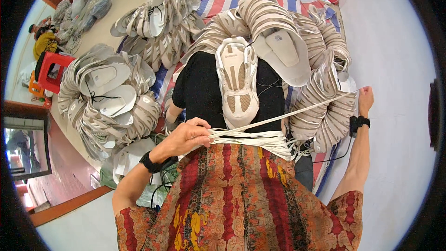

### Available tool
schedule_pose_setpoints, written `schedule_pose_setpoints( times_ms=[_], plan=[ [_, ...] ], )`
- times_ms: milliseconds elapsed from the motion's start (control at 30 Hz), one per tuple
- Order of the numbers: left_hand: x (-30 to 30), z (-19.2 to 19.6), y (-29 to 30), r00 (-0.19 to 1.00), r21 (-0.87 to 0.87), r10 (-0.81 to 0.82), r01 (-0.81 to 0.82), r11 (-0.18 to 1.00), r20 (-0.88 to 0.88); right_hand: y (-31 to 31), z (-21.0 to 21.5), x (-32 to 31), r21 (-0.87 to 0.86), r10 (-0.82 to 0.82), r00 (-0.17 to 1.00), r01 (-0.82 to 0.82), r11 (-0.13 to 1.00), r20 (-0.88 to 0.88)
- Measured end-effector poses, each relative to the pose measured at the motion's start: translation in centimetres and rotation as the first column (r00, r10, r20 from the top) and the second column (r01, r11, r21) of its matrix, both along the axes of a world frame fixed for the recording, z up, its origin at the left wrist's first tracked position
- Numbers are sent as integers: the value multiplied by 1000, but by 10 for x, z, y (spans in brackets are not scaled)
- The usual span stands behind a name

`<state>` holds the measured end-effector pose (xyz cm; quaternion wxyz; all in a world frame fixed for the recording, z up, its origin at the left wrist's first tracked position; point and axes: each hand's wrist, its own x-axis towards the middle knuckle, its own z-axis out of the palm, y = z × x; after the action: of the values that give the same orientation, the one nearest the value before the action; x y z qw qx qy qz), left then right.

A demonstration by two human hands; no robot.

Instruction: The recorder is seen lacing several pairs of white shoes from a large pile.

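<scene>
the left hand (186, 135) has its grip closed on a bundle of flat white laces (253, 138) lying across the lap. the right hand (365, 98) grips one lace (297, 113) closed, drawn taut out to the side. just beyond the left grip sits a beige sneaker (238, 80). the bundle could tangle if that lace drags neighbours along.

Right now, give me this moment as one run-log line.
left hand: pinching bundle of white laces on lap | right hand: pulling one lace taut to the side | white sneaker: on black cloth ahead
</scene>
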<state>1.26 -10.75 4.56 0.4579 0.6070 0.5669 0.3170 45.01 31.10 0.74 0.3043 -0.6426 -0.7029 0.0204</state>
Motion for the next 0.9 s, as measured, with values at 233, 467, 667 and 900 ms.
schedule_pose_setpoints(
  times_ms=[233,467,667,900],
  plan=[
    [28,18,54,974,33,127,-136,990,186,-149,37,-191,-109,877,419,-908,405,-235],
    [19,18,85,954,-191,202,-161,968,222,-212,57,-260,-380,648,327,-923,63,-688],
    [7,1,57,874,-368,240,-77,927,422,-154,45,-198,-483,431,569,-822,301,-700],
    [7,-5,52,839,-341,268,-105,934,474,-132,26,-175,-544,488,694,-719,433,-528]
  ],
)
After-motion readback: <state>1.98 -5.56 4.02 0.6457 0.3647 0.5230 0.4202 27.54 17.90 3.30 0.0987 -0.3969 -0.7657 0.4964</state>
